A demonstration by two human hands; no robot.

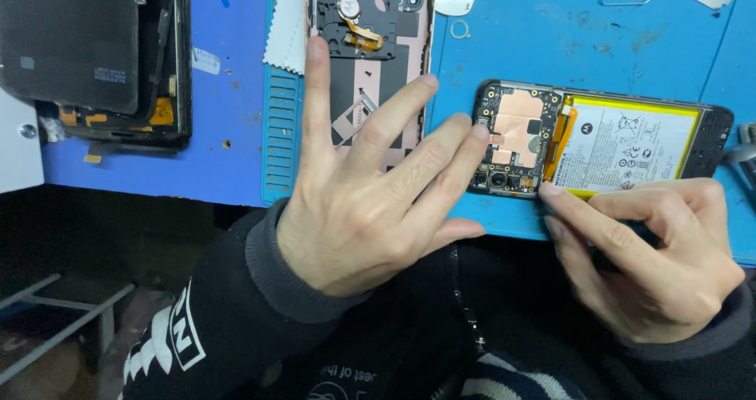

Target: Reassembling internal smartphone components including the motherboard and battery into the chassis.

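Left hand (pixel 354 211) lies spread, fingertips touching the opened smartphone (pixel 598 140) on the blue counter (pixel 551 38); right hand (pixel 646 258) pinches its near edge, perhaps around a thin tool. Exposed board looks fragile: grip the stiff frame edges.

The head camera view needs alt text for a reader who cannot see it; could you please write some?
An opened phone with exposed circuit board and battery lies on a blue mat; the left hand, fingers spread, touches its board end while the right hand works at its near edge. A pink back cover lies behind.
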